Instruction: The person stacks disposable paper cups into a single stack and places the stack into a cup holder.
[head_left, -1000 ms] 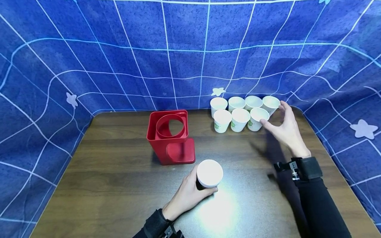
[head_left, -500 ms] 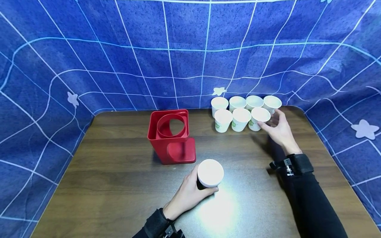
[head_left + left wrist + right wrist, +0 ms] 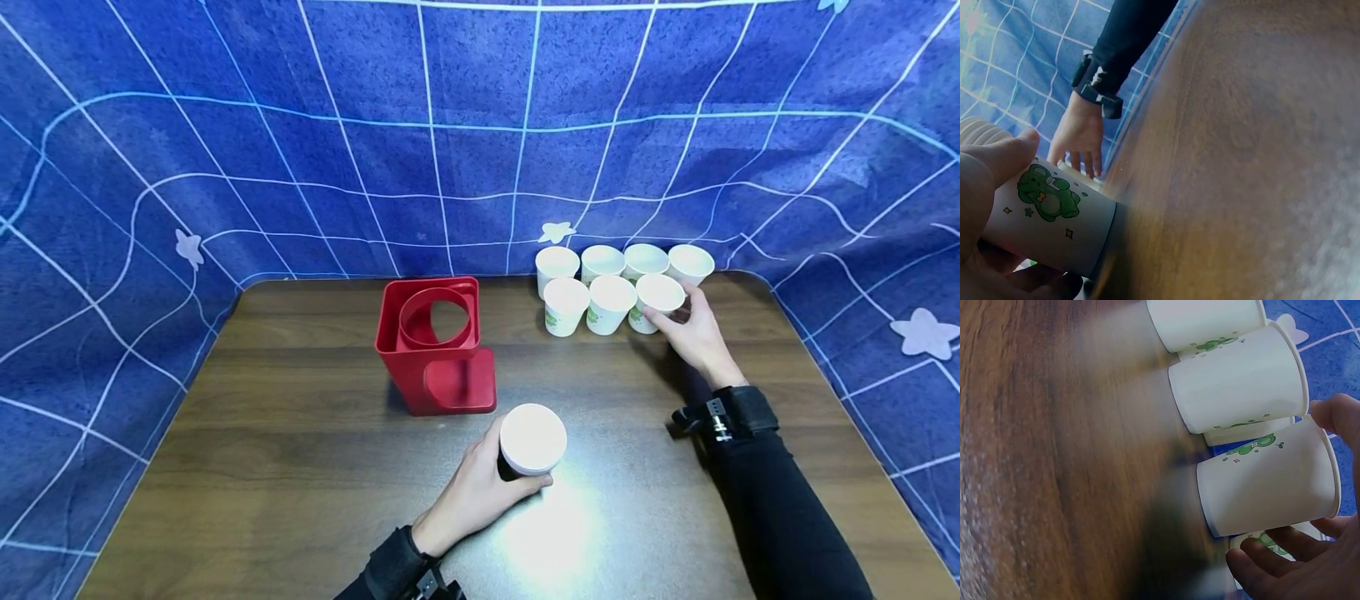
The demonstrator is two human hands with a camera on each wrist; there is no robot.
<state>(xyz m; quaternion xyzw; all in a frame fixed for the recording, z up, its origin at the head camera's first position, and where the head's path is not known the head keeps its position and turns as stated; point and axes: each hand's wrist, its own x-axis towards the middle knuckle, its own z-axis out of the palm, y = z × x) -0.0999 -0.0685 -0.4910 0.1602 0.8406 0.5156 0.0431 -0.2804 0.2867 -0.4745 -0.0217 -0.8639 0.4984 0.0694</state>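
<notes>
In the head view my left hand (image 3: 480,487) grips a white stack of paper cups (image 3: 533,440) near the table's front. The left wrist view shows its ribbed stacked rims and a green bear print on the paper cup stack (image 3: 1054,212). At the back right my right hand (image 3: 697,337) has thumb and fingers round the front-right paper cup (image 3: 660,304). In the right wrist view, its thumb (image 3: 1338,415) lies at the rim of that paper cup (image 3: 1269,484), fingers on the opposite side. The cup stands upright on the table.
Several white paper cups (image 3: 611,304) stand upright in two close rows, beside the held one. A red holder (image 3: 431,375) with a round ring on top and a flat base stands left of them. Blue gridded cloth (image 3: 480,150) rises behind the wooden table (image 3: 300,467).
My right hand has moved left and its fingers have closed in round the front-right paper cup. My left hand and the cup stack have stayed put.
</notes>
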